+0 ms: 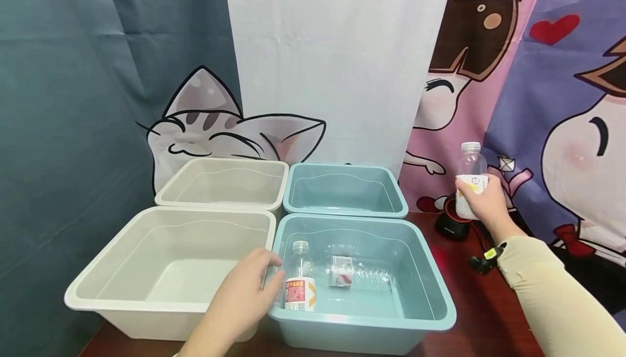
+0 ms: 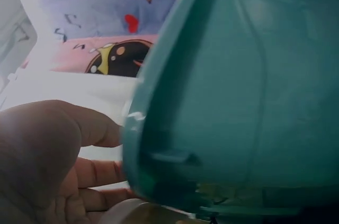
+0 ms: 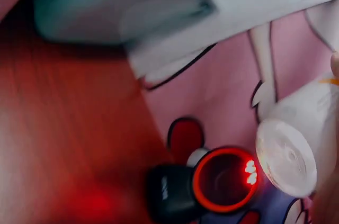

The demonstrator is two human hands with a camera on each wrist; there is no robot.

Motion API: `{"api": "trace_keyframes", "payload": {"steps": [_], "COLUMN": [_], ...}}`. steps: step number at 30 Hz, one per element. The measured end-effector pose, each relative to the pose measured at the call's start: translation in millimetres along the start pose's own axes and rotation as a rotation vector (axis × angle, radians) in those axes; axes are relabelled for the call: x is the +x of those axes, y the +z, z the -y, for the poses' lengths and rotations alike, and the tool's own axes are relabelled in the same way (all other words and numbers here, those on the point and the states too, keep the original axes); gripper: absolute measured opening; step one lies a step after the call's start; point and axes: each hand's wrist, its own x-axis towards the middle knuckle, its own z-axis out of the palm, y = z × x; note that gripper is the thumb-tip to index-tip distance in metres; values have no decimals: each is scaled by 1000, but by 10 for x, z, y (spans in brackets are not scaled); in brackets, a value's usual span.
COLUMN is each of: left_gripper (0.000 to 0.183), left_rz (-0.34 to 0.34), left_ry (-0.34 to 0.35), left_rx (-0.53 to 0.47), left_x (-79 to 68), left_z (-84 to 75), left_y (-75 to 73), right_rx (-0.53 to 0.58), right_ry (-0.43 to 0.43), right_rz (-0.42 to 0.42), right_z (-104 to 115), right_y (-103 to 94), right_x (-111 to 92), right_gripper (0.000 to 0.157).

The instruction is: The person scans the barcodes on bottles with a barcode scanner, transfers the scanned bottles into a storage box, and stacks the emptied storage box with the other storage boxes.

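My right hand (image 1: 489, 205) grips a clear plastic bottle (image 1: 471, 183) with a white label, holding it upright at the right. Its round base (image 3: 286, 158) faces the right wrist camera, beside a scanner (image 3: 225, 179) with a lit red ring. My left hand (image 1: 249, 286) lies where the front cream tub (image 1: 146, 307) and front blue tub (image 1: 367, 321) meet, fingertips right at the blue rim (image 2: 136, 123). Inside the front blue tub, one labelled bottle (image 1: 300, 286) leans upright near my left thumb. Another clear bottle (image 1: 364, 274) lies on its side there.
Behind the front tubs stand a second cream tub (image 1: 220, 162) and a second blue tub (image 1: 344, 169). The scanner (image 1: 452, 225) and its cable sit on the red-brown table (image 1: 481, 302) right of the tubs. A cartoon-printed curtain (image 1: 337, 63) hangs close behind.
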Motion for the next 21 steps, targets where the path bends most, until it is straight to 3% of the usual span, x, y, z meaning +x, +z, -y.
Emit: {"api": "trace_keyframes", "payload": {"steps": [6, 13, 21], "left_gripper": [13, 16, 23], "left_rz": [-67, -159, -213], "left_ry": [71, 159, 200], "left_rx": [110, 193, 243], "left_x": [-35, -52, -59], "left_z": [14, 52, 78], "left_y": [118, 203, 251], "right_rx": [-175, -256, -437], "right_ry": [-82, -178, -535], "right_rz": [-77, -170, -214], "right_z": [-140, -269, -422], "right_y": [144, 292, 404], "right_x": [-93, -130, -176], "right_gripper": [82, 79, 73]}}
